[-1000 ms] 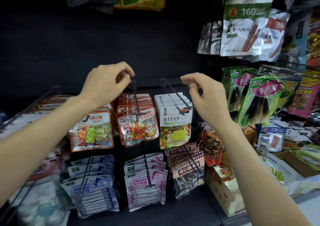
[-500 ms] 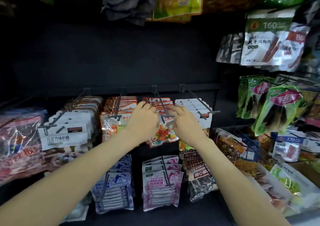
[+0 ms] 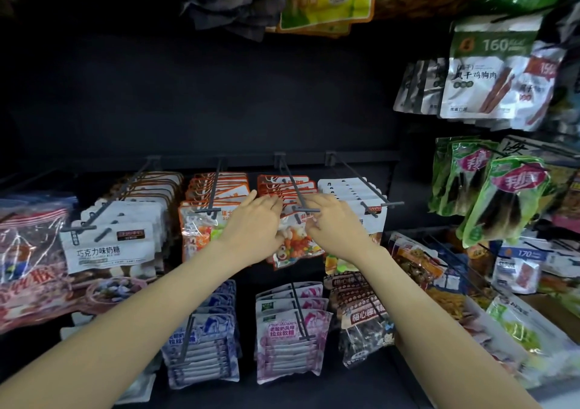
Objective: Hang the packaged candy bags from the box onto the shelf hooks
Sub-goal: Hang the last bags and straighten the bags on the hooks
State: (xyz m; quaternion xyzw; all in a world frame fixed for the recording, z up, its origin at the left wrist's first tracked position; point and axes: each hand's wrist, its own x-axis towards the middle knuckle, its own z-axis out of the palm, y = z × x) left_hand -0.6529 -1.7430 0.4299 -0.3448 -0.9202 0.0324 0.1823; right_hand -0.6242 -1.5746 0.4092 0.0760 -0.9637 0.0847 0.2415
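Observation:
A row of orange-edged candy bags hangs on a grey hook (image 3: 293,182) at the middle of the shelf. The front candy bag (image 3: 296,247) is clear, with colourful sweets and cartoon figures. My left hand (image 3: 255,220) grips its upper left side, and its fingertips lie over the bags behind. My right hand (image 3: 334,220) curls onto its upper right edge, just under the hook's crossbar tip. The bag's top and hanging hole are hidden by my fingers.
Neighbouring hooks carry orange bags (image 3: 201,230), white chocolate-milk candy bags (image 3: 106,245) and white bags (image 3: 364,201). Blue bags (image 3: 204,342) and pink bags (image 3: 290,333) hang on the lower row. Green snack packs (image 3: 502,198) hang at right above a cardboard box (image 3: 539,303).
A second ago my hands were raised near the hooks' back ends. They have come down and together onto the front candy bag, and have barely moved over the last half second.

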